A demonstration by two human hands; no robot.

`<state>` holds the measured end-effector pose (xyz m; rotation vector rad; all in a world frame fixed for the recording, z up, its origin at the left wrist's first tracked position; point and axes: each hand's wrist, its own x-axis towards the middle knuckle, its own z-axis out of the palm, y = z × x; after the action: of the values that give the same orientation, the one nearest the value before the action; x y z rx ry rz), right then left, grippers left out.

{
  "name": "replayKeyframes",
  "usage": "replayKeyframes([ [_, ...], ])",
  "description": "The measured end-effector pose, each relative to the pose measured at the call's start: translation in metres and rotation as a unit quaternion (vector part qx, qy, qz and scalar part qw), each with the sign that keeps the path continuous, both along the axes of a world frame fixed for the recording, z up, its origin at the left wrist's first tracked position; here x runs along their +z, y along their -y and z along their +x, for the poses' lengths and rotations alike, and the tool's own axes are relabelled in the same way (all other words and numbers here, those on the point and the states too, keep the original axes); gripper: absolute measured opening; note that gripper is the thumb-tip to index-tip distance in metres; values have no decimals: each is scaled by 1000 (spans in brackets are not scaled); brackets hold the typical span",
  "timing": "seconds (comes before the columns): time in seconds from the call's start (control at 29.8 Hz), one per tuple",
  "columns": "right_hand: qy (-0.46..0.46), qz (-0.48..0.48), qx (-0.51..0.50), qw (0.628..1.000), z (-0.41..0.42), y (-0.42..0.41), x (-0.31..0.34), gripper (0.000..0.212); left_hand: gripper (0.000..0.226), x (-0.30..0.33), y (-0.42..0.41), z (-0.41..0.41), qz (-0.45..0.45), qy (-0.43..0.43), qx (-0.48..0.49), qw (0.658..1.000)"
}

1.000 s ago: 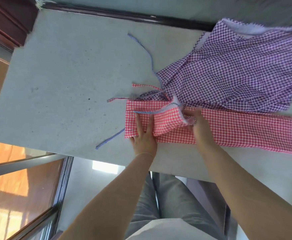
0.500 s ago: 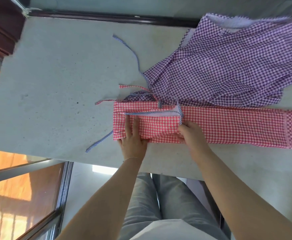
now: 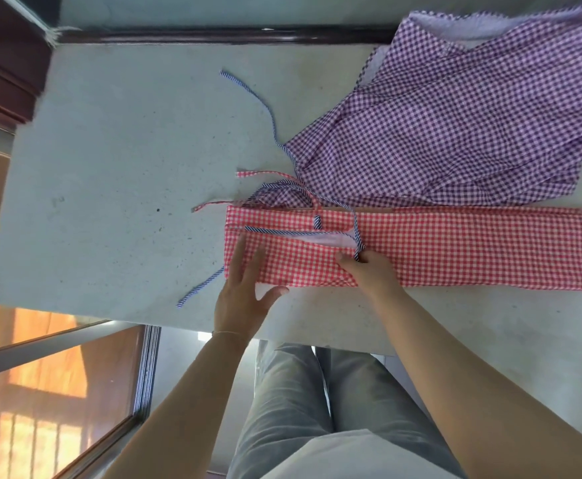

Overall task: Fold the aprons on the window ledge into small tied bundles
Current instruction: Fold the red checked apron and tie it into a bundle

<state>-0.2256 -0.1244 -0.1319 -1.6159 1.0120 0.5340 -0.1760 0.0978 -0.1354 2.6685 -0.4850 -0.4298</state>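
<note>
A red checked apron [image 3: 455, 247] lies folded into a long narrow strip along the near side of the grey ledge [image 3: 127, 160]. My left hand [image 3: 244, 288] lies flat on the strip's left end, fingers straight and spread. My right hand [image 3: 369, 271] rests on the strip's near edge; its fingers pinch the blue striped tie [image 3: 357, 236] that crosses the strip. A purple checked apron [image 3: 455, 126] lies unfolded and rumpled behind the red one, at the back right. Its striped tie [image 3: 265, 108] curls over the ledge.
Thin red ties [image 3: 213, 205] stick out from the strip's left end. A dark window frame [image 3: 231, 34] runs along the ledge's far edge. The ledge's near edge is at my legs; glass panes [image 3: 58, 392] lie below left.
My right hand laid the folded flap down flat and slid back to the near edge, where it now pinches the striped tie. My left hand slid back a little and spread its fingers.
</note>
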Motion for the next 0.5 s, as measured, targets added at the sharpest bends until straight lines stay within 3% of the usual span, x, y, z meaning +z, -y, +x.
replayKeyframes([
  [0.13,9,-22,-7,1000,-2,1,-4,36,33,10,3,-1,-11,126,85,988],
  [0.2,13,-32,-12,999,-3,0,-5,37,22,4,9,-1,-10,190,12,982],
  [0.34,14,-65,-27,997,-1,0,-8,34,40,-20,31,4,20,166,-219,961],
  [0.5,13,-119,5,993,1,-2,-13,25,59,-30,61,22,120,64,-254,958],
])
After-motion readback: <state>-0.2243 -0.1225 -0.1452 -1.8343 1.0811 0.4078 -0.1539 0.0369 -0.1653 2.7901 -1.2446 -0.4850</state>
